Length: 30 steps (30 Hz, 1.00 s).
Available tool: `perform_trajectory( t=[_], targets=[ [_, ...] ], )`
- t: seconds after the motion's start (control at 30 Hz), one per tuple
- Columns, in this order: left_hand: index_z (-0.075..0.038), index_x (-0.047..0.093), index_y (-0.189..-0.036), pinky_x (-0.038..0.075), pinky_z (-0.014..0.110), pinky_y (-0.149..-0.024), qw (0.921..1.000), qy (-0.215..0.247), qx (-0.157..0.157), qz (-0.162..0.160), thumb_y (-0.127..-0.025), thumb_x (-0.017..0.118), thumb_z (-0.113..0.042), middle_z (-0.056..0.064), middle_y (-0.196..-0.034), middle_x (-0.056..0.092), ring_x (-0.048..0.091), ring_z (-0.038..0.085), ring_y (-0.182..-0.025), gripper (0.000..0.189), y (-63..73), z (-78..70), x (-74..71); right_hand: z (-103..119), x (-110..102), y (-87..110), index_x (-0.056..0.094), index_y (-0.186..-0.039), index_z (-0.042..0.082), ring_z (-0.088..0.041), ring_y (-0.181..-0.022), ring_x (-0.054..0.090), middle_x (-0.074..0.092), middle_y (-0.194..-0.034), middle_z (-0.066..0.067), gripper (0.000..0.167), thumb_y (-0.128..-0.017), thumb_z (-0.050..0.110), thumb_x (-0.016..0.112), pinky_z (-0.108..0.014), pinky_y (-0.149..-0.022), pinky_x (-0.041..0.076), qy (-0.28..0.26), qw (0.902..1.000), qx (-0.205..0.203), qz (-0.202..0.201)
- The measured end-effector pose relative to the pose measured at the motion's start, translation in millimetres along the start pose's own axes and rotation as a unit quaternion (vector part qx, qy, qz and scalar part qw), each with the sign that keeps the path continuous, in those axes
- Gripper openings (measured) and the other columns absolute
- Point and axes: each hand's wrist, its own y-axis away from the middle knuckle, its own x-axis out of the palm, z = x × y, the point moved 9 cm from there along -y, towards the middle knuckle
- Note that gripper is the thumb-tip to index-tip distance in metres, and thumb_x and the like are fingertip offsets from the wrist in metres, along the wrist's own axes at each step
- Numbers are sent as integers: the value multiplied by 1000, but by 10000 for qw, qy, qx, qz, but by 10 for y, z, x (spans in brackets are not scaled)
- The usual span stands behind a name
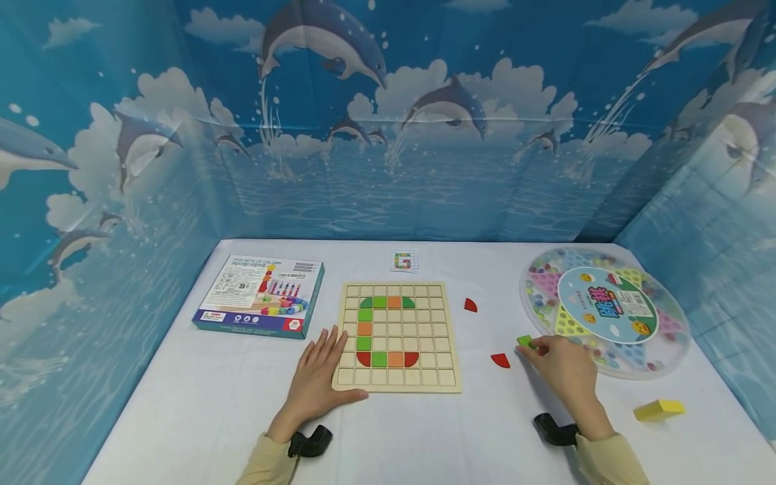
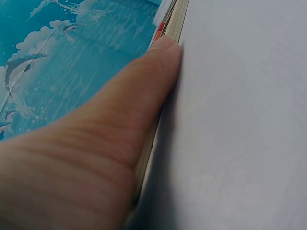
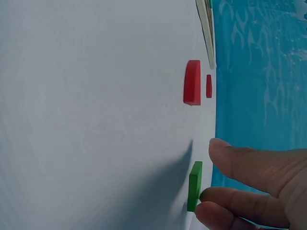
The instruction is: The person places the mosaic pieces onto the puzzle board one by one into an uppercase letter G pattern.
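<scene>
My left hand (image 1: pixel 318 377) lies with its fingers spread by the near left corner of a wooden grid board (image 1: pixel 397 380). Its thumb (image 2: pixel 144 81) runs along the board's front edge. Green, orange and red tiles on the board form a C-like outline, with rounded pieces at the corners. Over on the right, my right hand (image 1: pixel 564 367) is at a green square tile (image 3: pixel 194 187) on the table. Its fingertips are right at the tile's edge, while the thumb (image 3: pixel 230 155) stands apart from them. Two red quarter-round tiles (image 1: pixel 500 360) lie between board and hand.
A small pattern card (image 1: pixel 404 261) lies behind the board. To the left is a boxed toy set (image 1: pixel 261 296). A round clear case (image 1: pixel 533 310) of colored beads lies at the right, and a yellow block (image 1: pixel 659 410) is nearer the front. Dolphin-print cloth surrounds the table.
</scene>
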Motion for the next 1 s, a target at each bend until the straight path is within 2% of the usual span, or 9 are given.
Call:
perform_trajectory(
  t=[0.13,0.33,0.5,0.67,0.8,0.9,1.0],
  targets=[
    [-8,24,-151,5,46,-112,10000,14,-15,1,-70,68,-66,10,-156,16,8,28,-143,110,-2,12,17,-12,48,-6,73,-92,-3,-17,-49,45,60,-66,-5,30,-79,25,76,-31,-39,33,-65,9999,96,50],
    [-8,24,-151,6,46,-112,10000,-1,-2,-16,-70,68,-67,10,-156,17,7,27,-143,109,-2,22,28,-9,53,-13,73,-82,3,-23,-58,52,62,-79,-14,13,-79,16,76,-31,-42,34,-188,9996,169,-151],
    [-8,24,-151,6,46,-112,10000,-6,5,-26,-70,69,-66,10,-156,17,8,27,-143,109,-2,18,18,-5,41,-42,71,-77,4,-21,-54,47,63,-74,-11,9,-78,12,76,-31,-42,31,-278,9992,166,-239],
    [-7,24,-151,5,46,-112,10000,3,-30,-10,-69,70,-65,10,-156,18,8,28,-143,110,-3,14,6,5,82,-56,71,-86,1,-19,-56,47,64,-76,-9,16,-77,13,77,-31,-47,34,-530,9985,103,62],
    [-8,24,-151,5,46,-112,10000,8,-44,21,-69,69,-65,10,-156,17,8,28,-143,110,2,10,4,-11,98,-50,71,-93,-3,-19,-56,45,61,-74,-7,26,-77,17,76,-31,-46,34,-475,9982,243,261],
    [-7,24,-151,6,47,-112,10000,18,-18,2,-69,70,-65,12,-156,18,9,29,-143,110,3,2,-2,-19,107,-45,72,-92,-2,-20,-57,46,62,-75,-7,25,-77,18,76,-31,-46,34,-412,9980,325,365],
    [-7,24,-151,6,47,-112,10000,-1,-26,7,-69,70,-65,11,-156,18,8,29,-143,110,1,4,-4,-7,130,-46,73,-92,1,-23,-64,52,64,-81,-9,22,-76,16,76,-31,-49,36,-477,9973,268,497]
  ],
)
